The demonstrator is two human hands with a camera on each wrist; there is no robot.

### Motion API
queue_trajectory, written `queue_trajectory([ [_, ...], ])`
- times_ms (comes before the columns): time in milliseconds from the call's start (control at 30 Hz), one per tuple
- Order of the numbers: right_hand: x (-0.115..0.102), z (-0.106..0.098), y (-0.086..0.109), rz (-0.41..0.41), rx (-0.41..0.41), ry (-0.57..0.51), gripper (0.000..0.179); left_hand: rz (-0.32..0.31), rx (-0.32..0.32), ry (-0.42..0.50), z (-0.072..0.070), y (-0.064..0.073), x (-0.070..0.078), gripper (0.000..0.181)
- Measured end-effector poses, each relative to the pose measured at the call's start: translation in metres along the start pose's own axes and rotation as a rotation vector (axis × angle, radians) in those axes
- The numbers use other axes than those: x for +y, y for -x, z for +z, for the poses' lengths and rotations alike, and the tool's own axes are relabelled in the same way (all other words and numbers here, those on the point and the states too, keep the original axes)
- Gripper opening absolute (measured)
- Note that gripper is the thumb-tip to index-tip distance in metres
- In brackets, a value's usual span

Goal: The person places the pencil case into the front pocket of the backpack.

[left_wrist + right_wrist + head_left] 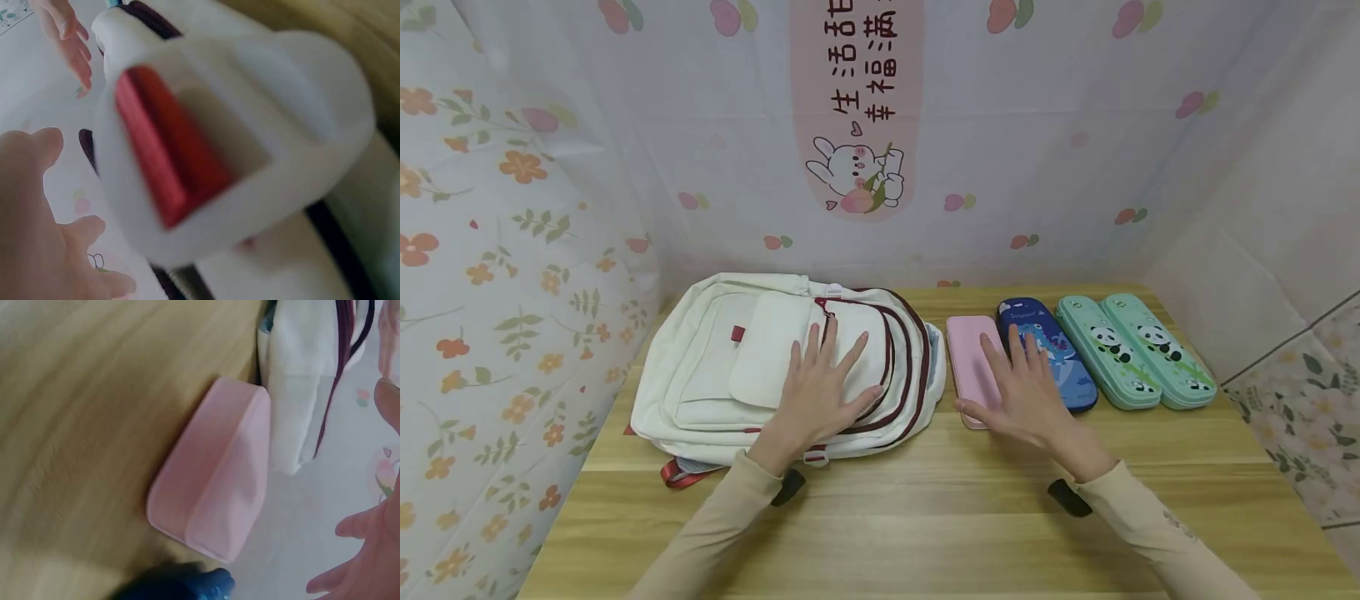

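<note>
A white backpack (707, 367) with dark red zipper trim lies flat on the table's left half. Over its zipped front spreads my left hand (820, 387), fingers straight and apart, holding nothing. In the left wrist view, a white buckle with a red strap (169, 147) looms close beside that hand. My right hand (1030, 396), fingers also spread, hovers over a pink pencil case (972, 358) and overlaps it in the head view. The right wrist view shows the pink case (215, 469) apart from the fingers. A blue dinosaur pencil case (1067, 367) lies just right of it.
Two mint-green panda pencil cases (1093, 333) (1157, 342) lie side by side at the right. Behind the wooden table (917, 533) hangs a patterned white cloth (715, 167), with flowered cloth on the left. A tiled surface borders the right edge.
</note>
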State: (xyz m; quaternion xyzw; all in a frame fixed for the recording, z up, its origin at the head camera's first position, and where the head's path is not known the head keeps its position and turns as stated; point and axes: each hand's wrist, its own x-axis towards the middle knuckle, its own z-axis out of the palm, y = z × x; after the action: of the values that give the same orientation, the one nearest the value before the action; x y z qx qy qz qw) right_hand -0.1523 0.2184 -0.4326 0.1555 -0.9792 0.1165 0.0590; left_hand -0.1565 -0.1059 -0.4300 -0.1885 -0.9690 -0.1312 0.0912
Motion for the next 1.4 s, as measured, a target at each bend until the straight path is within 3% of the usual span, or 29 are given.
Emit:
queue_trajectory([
  [500,-0.005,0.031,0.011,0.022,-0.08,-0.098,0.104,0.006,-0.134,0.009,0.013,0.01,0.001,0.077],
  [800,-0.007,0.041,0.017,0.096,-0.131,-0.092,0.102,0.01,-0.158,0.044,0.012,0.012,0.002,0.07],
  [1000,-0.009,0.045,0.02,0.11,-0.069,-0.096,0.094,0.044,-0.072,0.069,0.012,0.011,-0.001,0.062],
  [1167,-0.009,0.047,0.021,0.121,0.037,-0.093,0.094,0.078,0.061,0.109,0.01,0.011,-0.001,0.05],
  [1400,-0.005,0.046,0.021,0.239,0.111,-0.114,0.105,0.143,0.262,0.106,0.007,0.01,-0.001,0.024],
])
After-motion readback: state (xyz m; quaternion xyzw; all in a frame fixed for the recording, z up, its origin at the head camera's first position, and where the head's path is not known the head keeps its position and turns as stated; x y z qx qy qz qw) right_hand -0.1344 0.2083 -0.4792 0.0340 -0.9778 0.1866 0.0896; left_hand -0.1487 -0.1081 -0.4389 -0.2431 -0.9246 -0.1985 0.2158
